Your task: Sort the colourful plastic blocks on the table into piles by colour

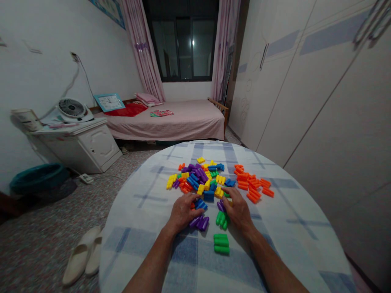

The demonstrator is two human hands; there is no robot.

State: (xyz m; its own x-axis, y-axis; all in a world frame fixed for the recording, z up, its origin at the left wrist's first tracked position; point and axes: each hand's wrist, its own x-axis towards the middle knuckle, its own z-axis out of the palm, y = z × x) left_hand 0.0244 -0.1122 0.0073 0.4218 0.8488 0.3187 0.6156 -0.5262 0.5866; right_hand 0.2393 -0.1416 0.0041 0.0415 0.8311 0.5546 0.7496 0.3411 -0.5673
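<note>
A loose pile of ribbed plastic building blocks lies on the round table. My left hand point(182, 212) is at the pile's near left edge, thumb and fingers apart around a blue block point(200, 204). A bit of orange shows under its fingers. Purple blocks point(200, 223) lie just below the thumb. On the other side, my right hand point(238, 208) rests with fingers spread by a purple block point(221, 206); a yellow piece is partly hidden beneath it. A green block point(222, 219) sits beside its thumb, and another green block point(221, 243) lies closer to me.
Orange blocks point(253, 184) form a separate group at the right. Yellow blocks point(172, 181) and mixed colours spread behind my hands. A checked cloth point(146, 244) covers the table. Beyond are a bed point(195, 120), a white cabinet point(100, 148) with a fan point(72, 108), and a wardrobe point(305, 101).
</note>
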